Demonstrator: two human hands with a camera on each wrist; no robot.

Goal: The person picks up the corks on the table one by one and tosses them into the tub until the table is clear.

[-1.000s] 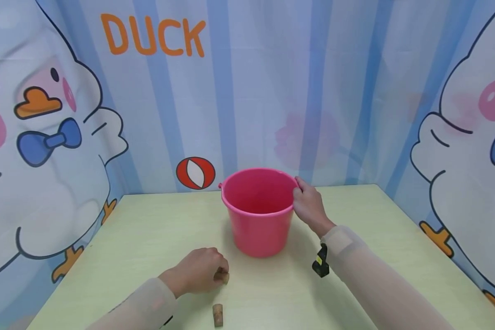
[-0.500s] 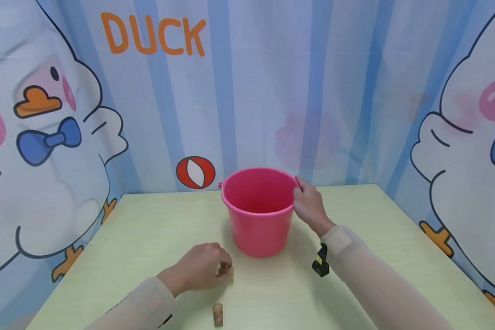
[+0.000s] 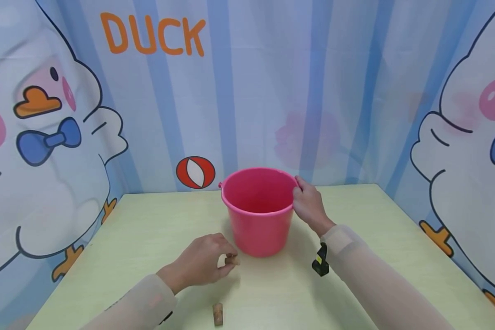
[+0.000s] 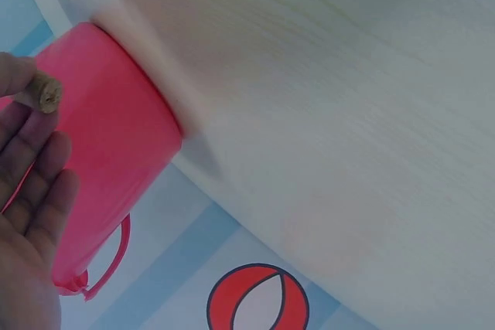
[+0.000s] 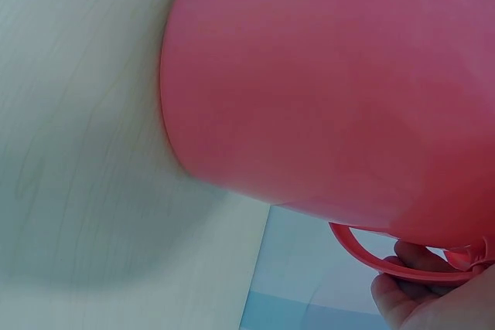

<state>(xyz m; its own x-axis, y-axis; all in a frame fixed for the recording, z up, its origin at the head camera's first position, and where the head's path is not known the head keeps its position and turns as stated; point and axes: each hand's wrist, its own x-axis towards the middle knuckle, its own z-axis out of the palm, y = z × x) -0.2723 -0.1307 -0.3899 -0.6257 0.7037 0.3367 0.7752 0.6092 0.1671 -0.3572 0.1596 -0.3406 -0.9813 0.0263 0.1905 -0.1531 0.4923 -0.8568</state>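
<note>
My left hand (image 3: 201, 261) pinches a small tan cork (image 4: 49, 95) between thumb and forefinger, just above the table. It is in front of a pink plastic bucket (image 3: 259, 236), to the bucket's lower left. The bucket stands upright, its mouth facing up; the bottom inside is only partly visible. At the bucket's right side, my right hand (image 3: 311, 205) grips the rim by the handle's joint. The right wrist view shows the pink handle (image 5: 363, 256) hanging by those fingers. A second cork (image 3: 217, 315) stands or lies on the table near the front; which one is unclear.
A pale wood-grain table (image 3: 156, 220) carries all of this. Behind it and at both sides hangs a light blue curtain (image 3: 255, 91) printed with ducks and a red ball. A small black device (image 3: 321, 261) hangs from the right wrist.
My left hand has lifted the cork off the table and moved slightly right and away, toward the bucket. The bucket, the right hand and the other cork have stayed in place.
</note>
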